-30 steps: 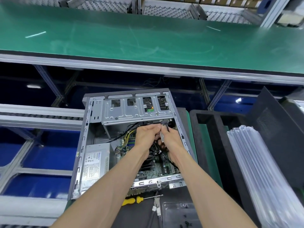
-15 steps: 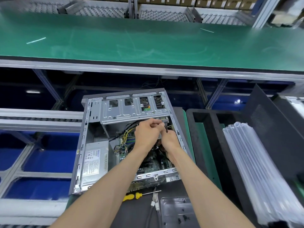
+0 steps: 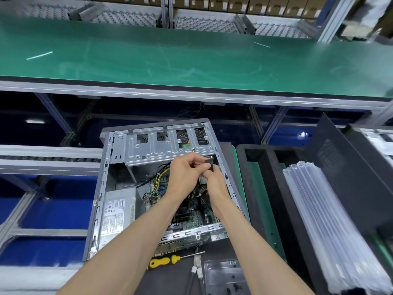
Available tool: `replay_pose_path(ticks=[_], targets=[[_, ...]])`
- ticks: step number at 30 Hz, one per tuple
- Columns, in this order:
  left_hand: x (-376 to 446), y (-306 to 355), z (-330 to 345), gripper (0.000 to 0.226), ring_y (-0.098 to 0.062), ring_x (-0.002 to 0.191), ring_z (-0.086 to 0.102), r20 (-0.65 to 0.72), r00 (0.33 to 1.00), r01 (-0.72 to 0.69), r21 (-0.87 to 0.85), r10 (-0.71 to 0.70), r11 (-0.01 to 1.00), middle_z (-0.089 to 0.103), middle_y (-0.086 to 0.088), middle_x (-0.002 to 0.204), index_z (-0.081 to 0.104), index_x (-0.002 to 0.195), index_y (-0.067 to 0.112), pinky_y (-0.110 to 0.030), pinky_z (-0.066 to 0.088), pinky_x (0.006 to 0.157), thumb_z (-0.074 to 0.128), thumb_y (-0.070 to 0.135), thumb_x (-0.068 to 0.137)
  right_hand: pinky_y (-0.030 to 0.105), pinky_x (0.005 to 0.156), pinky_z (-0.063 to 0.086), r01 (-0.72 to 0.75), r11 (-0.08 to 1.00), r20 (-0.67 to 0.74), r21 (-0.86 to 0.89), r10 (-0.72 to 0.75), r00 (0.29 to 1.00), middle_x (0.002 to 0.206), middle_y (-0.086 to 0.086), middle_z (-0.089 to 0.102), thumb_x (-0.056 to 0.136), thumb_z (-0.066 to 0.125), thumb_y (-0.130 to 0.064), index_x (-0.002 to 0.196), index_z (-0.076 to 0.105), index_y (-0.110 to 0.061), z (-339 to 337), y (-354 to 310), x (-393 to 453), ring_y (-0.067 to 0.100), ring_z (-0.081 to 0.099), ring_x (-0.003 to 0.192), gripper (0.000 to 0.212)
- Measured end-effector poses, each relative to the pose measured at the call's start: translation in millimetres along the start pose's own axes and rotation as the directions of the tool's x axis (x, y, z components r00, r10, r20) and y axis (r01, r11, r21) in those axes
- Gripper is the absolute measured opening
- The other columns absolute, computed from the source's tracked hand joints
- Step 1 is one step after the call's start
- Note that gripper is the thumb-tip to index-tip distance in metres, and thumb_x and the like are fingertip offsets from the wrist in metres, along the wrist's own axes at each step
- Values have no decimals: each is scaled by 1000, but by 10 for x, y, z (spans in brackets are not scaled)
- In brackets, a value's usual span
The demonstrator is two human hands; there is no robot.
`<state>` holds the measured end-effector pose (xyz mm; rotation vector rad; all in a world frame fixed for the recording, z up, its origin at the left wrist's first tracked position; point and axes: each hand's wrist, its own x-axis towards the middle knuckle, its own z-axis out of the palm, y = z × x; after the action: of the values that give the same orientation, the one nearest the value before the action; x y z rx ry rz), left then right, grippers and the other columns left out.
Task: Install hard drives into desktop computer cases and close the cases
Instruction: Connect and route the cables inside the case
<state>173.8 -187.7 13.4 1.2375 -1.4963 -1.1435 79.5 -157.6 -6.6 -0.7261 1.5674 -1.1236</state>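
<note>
Two hands meet inside the open case [image 3: 102,188], just below its drive cage [image 3: 168,149]. The left hand [image 3: 185,175] has its fingers curled, and thumb and forefinger pinch a small black connector [image 3: 209,161] near the cage's right end. The right hand [image 3: 214,182] sits just beside and under it, touching it, fingers curled toward the same connector; exactly what it grips is hidden by the left hand. The case lies on its side with the lid off, the power supply [image 3: 116,213] at its left and the motherboard [image 3: 191,216] under the forearms. Yellow and black wires [image 3: 160,175] run from the board toward the cage. No hard drive can be made out for certain; the cage's openings show only dark shapes.

On the dark surface [image 3: 174,279] near the case's front edge lies a yellow-handled screwdriver [image 3: 163,261], and just right of it a cable [image 3: 196,271] with white plugs and a clear tray [image 3: 221,275] holding small black screws. To the right, a black foam tray [image 3: 265,188] holds a row of clear bags [image 3: 331,226], with a dark panel [image 3: 348,179] leaning behind them. A green conveyor [image 3: 191,58] runs across the far side.
</note>
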Motion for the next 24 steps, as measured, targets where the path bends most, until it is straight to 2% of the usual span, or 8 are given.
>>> replay_pose_path(ticks=[3,6,9,12,15,18,21,24], targets=[[-11,-12,2,20,-4,74,70,-23,999,-26,-6,26,1000,75,12,76,78,81,29,-10,50,69,81,9,80,34,99,46,68,996,10,66,-68,998,127,-8,64,95,42,-21,127,59,-26,-2,-2,-11,8,57,118,37],[0,-14,-11,24,-2,74,70,-45,999,-30,-3,30,1000,75,14,75,79,79,34,-8,50,69,83,10,79,26,92,46,106,988,-27,111,-104,994,113,-17,69,100,39,-26,115,67,-35,-1,-18,-20,-4,61,109,33],[17,-23,-23,23,-2,73,70,-47,998,-38,2,38,999,75,15,75,79,78,35,-10,50,70,85,13,77,16,86,38,100,993,-44,62,-98,994,106,-33,61,108,30,-39,126,59,-35,3,-3,-39,-21,53,99,34],[22,-33,-7,26,-1,73,69,-44,997,-61,7,61,998,75,16,75,78,78,38,-11,51,70,86,13,77,21,86,41,111,993,-70,-42,-114,991,114,-15,60,109,26,-36,117,57,-27,-1,11,-6,-2,55,105,33],[43,-71,-1,18,-2,75,69,-50,995,-85,67,89,994,75,13,77,81,84,29,-19,54,73,86,14,76,15,77,40,133,988,-91,-77,-140,986,104,-17,59,110,26,-33,106,52,-29,13,15,13,-7,54,93,26],[65,-146,-25,16,-12,81,66,-38,993,-101,179,110,979,72,4,84,82,95,18,-34,53,79,85,17,79,27,78,43,124,985,-113,-116,-137,984,101,5,61,110,26,-33,99,53,-19,35,68,39,9,54,88,32],[62,-212,-39,24,-19,90,62,29,991,-133,300,130,945,68,2,90,80,107,16,-41,51,85,81,19,83,31,84,49,34,996,-176,-79,-47,983,95,-1,62,109,31,-32,88,55,-24,60,89,62,10,55,85,33],[81,-255,-42,27,-20,97,55,-19,951,-268,448,309,853,63,2,96,78,111,17,-36,44,88,81,20,83,38,79,51,4,1000,-289,2,-3,957,94,-1,65,108,33,-32,93,63,-20,174,50,83,11,59,85,35]])
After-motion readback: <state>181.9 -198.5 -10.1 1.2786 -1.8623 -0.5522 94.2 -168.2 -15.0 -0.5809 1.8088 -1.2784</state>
